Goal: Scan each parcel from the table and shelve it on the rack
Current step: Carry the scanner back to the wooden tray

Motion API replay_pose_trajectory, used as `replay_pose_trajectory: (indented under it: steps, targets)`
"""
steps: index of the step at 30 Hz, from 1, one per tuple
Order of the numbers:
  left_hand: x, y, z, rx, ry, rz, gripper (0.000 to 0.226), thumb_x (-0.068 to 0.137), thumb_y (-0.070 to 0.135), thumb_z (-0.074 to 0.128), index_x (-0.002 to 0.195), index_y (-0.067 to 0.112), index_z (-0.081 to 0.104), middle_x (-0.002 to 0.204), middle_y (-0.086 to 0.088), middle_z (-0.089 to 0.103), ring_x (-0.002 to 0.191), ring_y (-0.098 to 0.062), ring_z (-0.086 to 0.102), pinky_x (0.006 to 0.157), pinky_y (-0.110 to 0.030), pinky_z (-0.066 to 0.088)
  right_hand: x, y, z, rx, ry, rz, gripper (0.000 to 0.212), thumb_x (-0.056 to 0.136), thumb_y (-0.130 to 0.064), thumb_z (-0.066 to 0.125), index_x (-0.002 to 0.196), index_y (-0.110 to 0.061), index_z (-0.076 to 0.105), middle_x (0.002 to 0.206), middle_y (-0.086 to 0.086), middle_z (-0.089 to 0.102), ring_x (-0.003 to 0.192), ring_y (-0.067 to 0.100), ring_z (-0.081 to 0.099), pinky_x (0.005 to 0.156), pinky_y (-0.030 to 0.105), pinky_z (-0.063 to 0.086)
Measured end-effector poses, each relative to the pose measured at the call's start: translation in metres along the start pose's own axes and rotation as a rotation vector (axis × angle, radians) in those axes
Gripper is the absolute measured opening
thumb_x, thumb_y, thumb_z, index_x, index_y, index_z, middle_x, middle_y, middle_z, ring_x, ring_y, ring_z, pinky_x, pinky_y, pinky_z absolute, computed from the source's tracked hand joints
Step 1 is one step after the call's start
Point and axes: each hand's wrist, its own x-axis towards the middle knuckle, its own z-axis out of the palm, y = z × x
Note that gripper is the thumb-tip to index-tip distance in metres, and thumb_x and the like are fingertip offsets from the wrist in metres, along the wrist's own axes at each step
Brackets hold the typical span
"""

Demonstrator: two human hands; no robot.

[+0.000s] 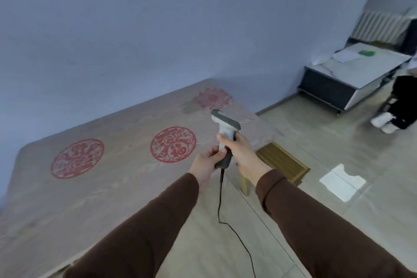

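Both hands are together on a grey and white handheld barcode scanner (225, 135), held upright above the right edge of a long table covered in a beige cloth with red round paper-cut emblems (90, 187). The right hand (242, 153) grips the scanner's handle, its thumb laid up the back of the handle below the head. The left hand (206, 163) pinches the dark lower end of the handle with its fingers. A thin black cable (225, 223) hangs from the handle's base, falling between the two brown sleeves (140, 232) toward the bottom edge of the view. No parcel shows on the part of the table in view. Just past the table's right edge, a flat brown ribbed panel (283, 162) lies on the pale tiled floor (338, 142). Farther off, toward the far right corner of the room, a low dark cabinet with a pale top (352, 77) carries white papers and a small green item, with a white ribbed radiator (379, 27) behind it. A person in dark clothes and white shoes (399, 108) sits at the right edge.
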Motion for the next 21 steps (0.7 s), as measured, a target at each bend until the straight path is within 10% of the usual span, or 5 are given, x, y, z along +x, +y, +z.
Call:
replay_pose_trajectory:
  steps: [7, 13, 18, 21]
  targets:
    - [0.1, -0.037, 0.129, -0.017, -0.082, -0.104, 0.031, 0.103, 0.026, 0.063, 0.126, 0.007, 0.068, 0.114, -0.009, 0.075, 0.101, -0.019, 0.069, 0.083, -0.022, 0.055, 0.043, 0.009, -0.153, 0.023, 0.161, 0.091, 0.006, 0.098, -0.02, 0.067, 0.099, -0.026, 0.066, 0.095, 0.003, 0.072, 0.09, 0.014, 0.07, 0.071, 0.023, 0.056]
    - [0.174, -0.065, 0.188, 0.009, -0.19, -0.147, 0.032, 0.105, 0.021, 0.06, 0.131, 0.003, 0.065, 0.117, -0.013, 0.073, 0.105, -0.02, 0.066, 0.098, -0.034, 0.052, 0.095, 0.027, -0.231, 0.065, 0.24, 0.182, 0.019, 0.097, -0.018, 0.068, 0.116, -0.014, 0.071, 0.111, 0.012, 0.075, 0.108, 0.026, 0.071, 0.097, 0.042, 0.057]
    - [0.246, -0.092, 0.215, 0.006, -0.211, -0.191, 0.044, 0.092, 0.035, 0.068, 0.124, 0.004, 0.068, 0.11, -0.011, 0.074, 0.103, -0.021, 0.066, 0.102, -0.039, 0.051, 0.155, 0.043, -0.273, 0.019, 0.299, 0.227, 0.008, 0.1, -0.019, 0.064, 0.107, -0.018, 0.068, 0.095, 0.001, 0.072, 0.091, 0.014, 0.069, 0.066, 0.018, 0.055]
    - [0.288, -0.113, 0.227, 0.001, -0.212, -0.231, 0.019, 0.1, 0.025, 0.066, 0.113, 0.012, 0.07, 0.102, -0.004, 0.072, 0.099, -0.019, 0.064, 0.099, -0.038, 0.051, 0.193, 0.062, -0.297, 0.007, 0.312, 0.25, 0.009, 0.1, -0.019, 0.064, 0.108, -0.018, 0.068, 0.099, 0.004, 0.071, 0.094, 0.016, 0.068, 0.075, 0.024, 0.056]
